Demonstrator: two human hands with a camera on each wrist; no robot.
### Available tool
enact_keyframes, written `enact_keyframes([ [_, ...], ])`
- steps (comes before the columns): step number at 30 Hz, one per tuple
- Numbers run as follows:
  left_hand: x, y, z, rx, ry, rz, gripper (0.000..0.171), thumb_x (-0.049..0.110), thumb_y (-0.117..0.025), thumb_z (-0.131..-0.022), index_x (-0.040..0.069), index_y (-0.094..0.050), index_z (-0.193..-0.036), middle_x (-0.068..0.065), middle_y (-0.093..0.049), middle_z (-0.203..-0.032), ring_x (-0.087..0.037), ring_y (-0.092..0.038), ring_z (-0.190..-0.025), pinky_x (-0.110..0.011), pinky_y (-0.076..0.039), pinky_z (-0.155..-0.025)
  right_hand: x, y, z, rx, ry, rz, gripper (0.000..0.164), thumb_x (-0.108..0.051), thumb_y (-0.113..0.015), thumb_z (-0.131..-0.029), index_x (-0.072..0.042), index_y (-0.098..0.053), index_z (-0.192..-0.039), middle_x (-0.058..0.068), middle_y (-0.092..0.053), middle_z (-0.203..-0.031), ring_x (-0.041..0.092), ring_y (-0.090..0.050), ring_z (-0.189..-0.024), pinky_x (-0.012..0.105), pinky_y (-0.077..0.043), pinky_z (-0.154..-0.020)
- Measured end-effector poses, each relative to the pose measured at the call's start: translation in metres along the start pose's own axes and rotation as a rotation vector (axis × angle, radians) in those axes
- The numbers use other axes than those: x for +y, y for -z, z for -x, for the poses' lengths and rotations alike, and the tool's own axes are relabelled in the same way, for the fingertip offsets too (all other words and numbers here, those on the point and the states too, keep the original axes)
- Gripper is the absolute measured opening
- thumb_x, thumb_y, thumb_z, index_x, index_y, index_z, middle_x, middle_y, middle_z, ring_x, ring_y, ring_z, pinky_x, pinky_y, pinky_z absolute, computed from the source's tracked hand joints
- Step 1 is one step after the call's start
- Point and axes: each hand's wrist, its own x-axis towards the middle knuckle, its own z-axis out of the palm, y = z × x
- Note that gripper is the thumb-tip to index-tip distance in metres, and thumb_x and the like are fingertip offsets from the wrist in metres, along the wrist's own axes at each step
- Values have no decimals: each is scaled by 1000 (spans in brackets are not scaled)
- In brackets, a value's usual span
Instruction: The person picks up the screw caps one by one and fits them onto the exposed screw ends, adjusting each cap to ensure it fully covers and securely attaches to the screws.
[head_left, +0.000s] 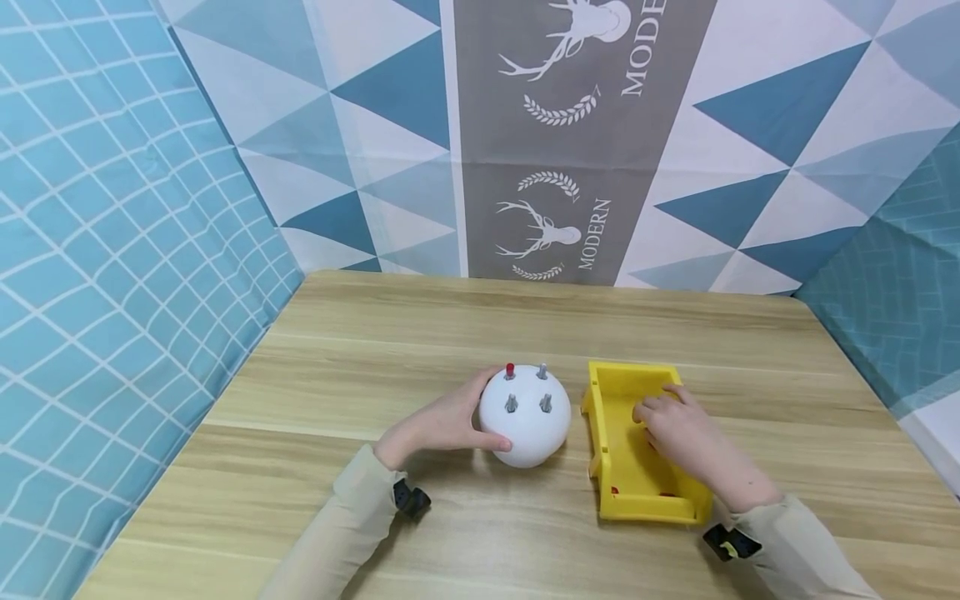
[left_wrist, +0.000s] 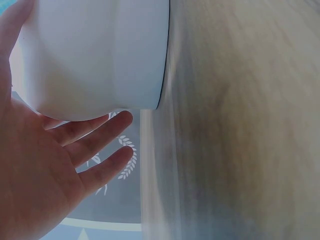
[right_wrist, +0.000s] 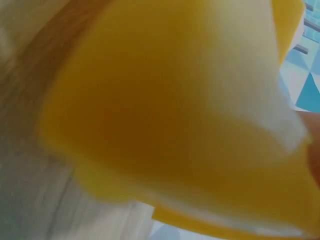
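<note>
Left hand [head_left: 453, 418] cupping white dome [head_left: 531, 433], right hand [head_left: 681, 432] in bin [head_left: 651, 509]

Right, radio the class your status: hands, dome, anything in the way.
Left hand holds white dome; one of four posts capped red. Right hand in yellow bin, grip unclear. Bin wall between it and dome.

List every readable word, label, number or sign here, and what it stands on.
"MODERN": on the grey wall panel, lower print, running sideways.
"MODE": same panel, higher, cut off by the picture's edge.
None readable on the white round object or yellow bin.
Black wrist straps: any lettering is too small.
</note>
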Motion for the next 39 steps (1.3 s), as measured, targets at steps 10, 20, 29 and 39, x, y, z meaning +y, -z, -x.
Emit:
enact_keyframes([
  [10, 0, 0, 0, 4, 2, 6, 104, 60, -71, -65, 23, -15, -144, -1, -33, -141, -16, -39, -124, -41, -35, -100, -2, -5, 0, -1, 22, 112, 13, 2, -71, -70, -8, -63, -75, 5, -64, -77, 24, -58, -75, 51, -37, -93],
  [20, 0, 0, 0, 3, -1, -7, 105, 61, -70, -65, 21, -14, -144, -1, -32, -142, -16, -38, -125, -41, -34, -101, -4, -3, 0, -104, 11, 219, 11, 2, -66, -71, -8, -65, -78, 6, -63, -76, 25, -59, -75, 51, -33, -96],
  [29, 1, 0, 1, 6, -1, 3, 104, 59, -71, -65, 22, -15, -144, 0, -32, -142, -15, -38, -125, -41, -34, -101, -4, -4, 1, -124, 10, 219, 11, 1, -65, -72, -8, -65, -76, 5, -65, -75, 24, -60, -74, 52, -31, -97],
  [39, 0, 0, 0, 3, 8, -14, 106, 60, -71, -65, 20, -14, -145, -2, -31, -144, -16, -36, -127, -41, -33, -102, -4, -5, 1, -144, 27, 217, 11, 1, -66, -70, -10, -66, -72, 2, -64, -67, 21, -58, -68, 52, -31, -98],
])
